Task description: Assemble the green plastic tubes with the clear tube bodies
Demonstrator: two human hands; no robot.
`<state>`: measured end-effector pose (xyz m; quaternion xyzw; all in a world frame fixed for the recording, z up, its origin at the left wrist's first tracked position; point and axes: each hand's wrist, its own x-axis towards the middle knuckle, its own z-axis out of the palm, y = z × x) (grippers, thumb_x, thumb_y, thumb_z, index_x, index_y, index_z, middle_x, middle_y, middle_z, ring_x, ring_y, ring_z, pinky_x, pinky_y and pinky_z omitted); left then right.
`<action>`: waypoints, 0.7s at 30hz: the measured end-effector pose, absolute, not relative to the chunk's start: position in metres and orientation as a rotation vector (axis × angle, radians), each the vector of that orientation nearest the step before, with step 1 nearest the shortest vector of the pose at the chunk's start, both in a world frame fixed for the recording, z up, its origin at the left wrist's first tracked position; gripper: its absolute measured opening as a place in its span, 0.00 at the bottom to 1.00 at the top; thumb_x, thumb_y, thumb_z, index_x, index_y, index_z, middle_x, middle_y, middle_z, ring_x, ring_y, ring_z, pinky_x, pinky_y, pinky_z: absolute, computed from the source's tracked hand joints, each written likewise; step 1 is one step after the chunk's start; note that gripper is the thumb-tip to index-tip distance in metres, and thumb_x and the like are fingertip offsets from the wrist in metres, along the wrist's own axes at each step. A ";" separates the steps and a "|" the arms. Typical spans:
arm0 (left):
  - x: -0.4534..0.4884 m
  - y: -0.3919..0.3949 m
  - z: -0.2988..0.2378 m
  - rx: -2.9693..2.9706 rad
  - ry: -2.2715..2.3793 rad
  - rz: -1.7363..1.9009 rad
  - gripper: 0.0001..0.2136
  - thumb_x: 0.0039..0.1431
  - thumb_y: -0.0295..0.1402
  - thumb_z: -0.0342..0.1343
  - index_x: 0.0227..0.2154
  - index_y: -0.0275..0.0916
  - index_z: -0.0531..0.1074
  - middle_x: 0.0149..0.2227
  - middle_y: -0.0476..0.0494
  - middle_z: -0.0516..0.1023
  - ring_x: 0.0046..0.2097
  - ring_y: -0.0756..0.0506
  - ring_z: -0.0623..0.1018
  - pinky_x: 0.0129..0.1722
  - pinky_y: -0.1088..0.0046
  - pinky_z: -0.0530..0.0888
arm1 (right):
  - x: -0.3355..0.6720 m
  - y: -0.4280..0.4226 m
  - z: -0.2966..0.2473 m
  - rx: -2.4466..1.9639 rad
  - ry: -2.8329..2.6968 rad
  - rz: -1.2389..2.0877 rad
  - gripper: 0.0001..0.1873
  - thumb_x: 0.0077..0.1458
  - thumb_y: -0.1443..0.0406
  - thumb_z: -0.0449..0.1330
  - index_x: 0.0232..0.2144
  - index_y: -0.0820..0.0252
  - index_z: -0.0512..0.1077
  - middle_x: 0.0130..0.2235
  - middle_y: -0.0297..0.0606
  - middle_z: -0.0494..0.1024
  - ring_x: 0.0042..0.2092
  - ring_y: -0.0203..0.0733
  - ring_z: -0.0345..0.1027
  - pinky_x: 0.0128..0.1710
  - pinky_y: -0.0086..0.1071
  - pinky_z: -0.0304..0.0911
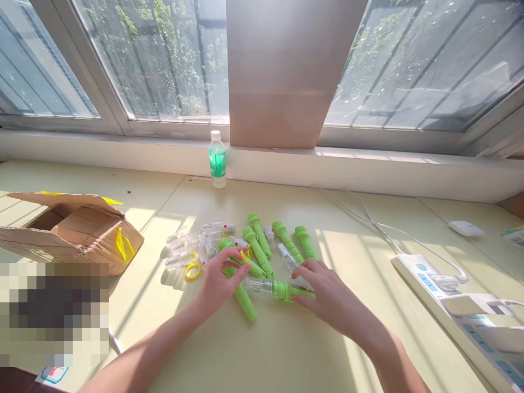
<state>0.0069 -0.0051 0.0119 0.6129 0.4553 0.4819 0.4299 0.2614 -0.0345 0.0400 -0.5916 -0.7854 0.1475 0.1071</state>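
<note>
While the left hand (pixel 223 275) pinches a thin yellow plastic ring (pixel 244 257) between thumb and fingertips, the right hand (pixel 327 286) closes around the end of a green ribbed handle with a clear cylindrical head (pixel 282 291), which lies sideways just above the pale yellow-green tabletop (pixel 229 355) and points toward the left hand. Loose parts crowd the space about both hands. Several bare green ribbed plastic handles (pixel 258 255) lie fanned out beyond them, one passing behind the left fingers and emerging below. A clear plastic tube (pixel 287 256) lies right beside the right fingers. Left of the left hand, clear plastic cylinders (pixel 180 246) cluster with small white fittings bearing red buttons (pixel 229 227); a loose yellow ring (pixel 192 271) lies at their near edge.

Farther left, an open brown cardboard box (pixel 98 243) has its flaps spread and bright yellow strips (pixel 125 245) at its edges; its shadowed depth cannot be made out. Near the window wall stands a clear bottle with a green label and white cap (pixel 217 161); its liquid level is unclear. At the right, a long white power strip (pixel 421 278) holds plugs and trailing white cables (pixel 393 224), well apart from the parts.
</note>
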 end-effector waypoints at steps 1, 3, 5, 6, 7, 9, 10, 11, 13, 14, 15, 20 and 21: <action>0.007 -0.006 0.012 1.517 1.144 1.202 0.07 0.57 0.34 0.60 0.33 0.40 0.67 0.48 0.43 0.77 0.41 0.45 0.81 0.41 0.65 0.79 | 0.261 -0.033 0.041 -1.756 -2.313 0.409 0.07 0.53 0.64 0.61 0.37 0.51 0.72 0.42 0.40 0.74 0.43 0.51 0.69 0.38 0.42 0.68; 0.008 -0.006 0.012 1.498 1.139 1.221 0.09 0.57 0.34 0.60 0.35 0.41 0.65 0.48 0.43 0.78 0.41 0.45 0.81 0.40 0.65 0.79 | 0.260 -0.032 0.043 -1.780 -2.318 0.354 0.07 0.54 0.64 0.59 0.38 0.52 0.72 0.43 0.41 0.74 0.44 0.51 0.69 0.40 0.43 0.67; 0.008 -0.005 0.012 1.483 1.131 1.243 0.11 0.56 0.34 0.61 0.37 0.42 0.64 0.47 0.43 0.78 0.41 0.45 0.81 0.40 0.66 0.79 | 0.259 -0.031 0.045 -1.781 -2.330 0.327 0.06 0.55 0.65 0.59 0.37 0.53 0.71 0.43 0.41 0.74 0.45 0.51 0.68 0.41 0.44 0.66; 0.009 -0.005 0.012 1.477 1.130 1.247 0.11 0.56 0.35 0.61 0.37 0.42 0.64 0.46 0.44 0.79 0.41 0.45 0.81 0.39 0.67 0.79 | 0.259 -0.031 0.045 -1.773 -2.339 0.335 0.05 0.55 0.65 0.59 0.36 0.53 0.71 0.43 0.41 0.74 0.46 0.51 0.68 0.42 0.44 0.66; 0.009 -0.005 0.013 1.474 1.133 1.247 0.12 0.56 0.35 0.61 0.38 0.42 0.63 0.44 0.44 0.79 0.40 0.46 0.81 0.39 0.67 0.79 | 0.259 -0.032 0.046 -1.760 -2.351 0.353 0.05 0.55 0.66 0.59 0.36 0.53 0.71 0.43 0.40 0.74 0.46 0.50 0.68 0.42 0.43 0.66; 0.009 -0.005 0.014 1.470 1.142 1.237 0.12 0.56 0.36 0.61 0.38 0.42 0.63 0.41 0.45 0.80 0.38 0.47 0.81 0.38 0.67 0.78 | 0.259 -0.033 0.047 -1.736 -2.376 0.387 0.05 0.54 0.67 0.59 0.35 0.53 0.71 0.42 0.40 0.74 0.46 0.50 0.68 0.41 0.42 0.66; 0.009 -0.006 0.015 1.471 1.145 1.230 0.12 0.57 0.36 0.60 0.38 0.42 0.63 0.40 0.45 0.80 0.37 0.47 0.81 0.38 0.67 0.78 | 0.259 -0.034 0.047 -1.733 -2.389 0.392 0.05 0.53 0.67 0.59 0.34 0.53 0.71 0.42 0.39 0.74 0.45 0.50 0.68 0.41 0.42 0.66; 0.009 -0.006 0.016 1.474 1.145 1.225 0.12 0.57 0.36 0.60 0.38 0.42 0.63 0.39 0.46 0.80 0.37 0.47 0.81 0.38 0.67 0.78 | 0.259 -0.034 0.047 -1.734 -2.403 0.388 0.06 0.52 0.68 0.58 0.34 0.53 0.71 0.42 0.39 0.74 0.45 0.50 0.68 0.41 0.42 0.66; 0.009 -0.007 0.017 1.481 1.133 1.224 0.11 0.58 0.37 0.59 0.39 0.42 0.63 0.37 0.46 0.80 0.39 0.46 0.81 0.38 0.68 0.78 | 0.259 -0.035 0.044 -1.743 -2.434 0.360 0.08 0.51 0.70 0.58 0.34 0.53 0.71 0.41 0.39 0.73 0.44 0.50 0.68 0.40 0.42 0.66; 0.008 -0.007 0.018 1.484 1.122 1.227 0.10 0.59 0.37 0.58 0.39 0.42 0.63 0.36 0.46 0.80 0.40 0.45 0.81 0.38 0.68 0.78 | 0.260 -0.035 0.042 -1.748 -2.449 0.344 0.09 0.50 0.70 0.58 0.34 0.52 0.71 0.40 0.39 0.73 0.44 0.50 0.68 0.40 0.42 0.66; 0.008 -0.007 0.018 1.487 1.110 1.230 0.10 0.60 0.38 0.57 0.39 0.42 0.63 0.35 0.46 0.79 0.41 0.45 0.81 0.38 0.68 0.78 | 0.260 -0.034 0.040 -1.753 -2.463 0.329 0.10 0.50 0.71 0.57 0.34 0.52 0.71 0.40 0.39 0.73 0.44 0.50 0.68 0.40 0.42 0.65; 0.006 -0.007 0.014 1.488 1.064 1.234 0.09 0.63 0.38 0.53 0.41 0.42 0.62 0.32 0.48 0.75 0.44 0.43 0.80 0.39 0.67 0.77 | 0.261 -0.032 0.032 -1.792 -2.511 0.267 0.12 0.51 0.72 0.56 0.36 0.53 0.72 0.39 0.40 0.73 0.44 0.51 0.67 0.41 0.44 0.64; 0.006 -0.007 0.014 1.493 1.057 1.238 0.09 0.63 0.38 0.52 0.42 0.43 0.62 0.32 0.48 0.74 0.43 0.43 0.80 0.39 0.67 0.77 | 0.261 -0.032 0.032 -1.796 -2.518 0.262 0.12 0.51 0.72 0.56 0.37 0.53 0.72 0.39 0.40 0.73 0.44 0.52 0.67 0.41 0.45 0.64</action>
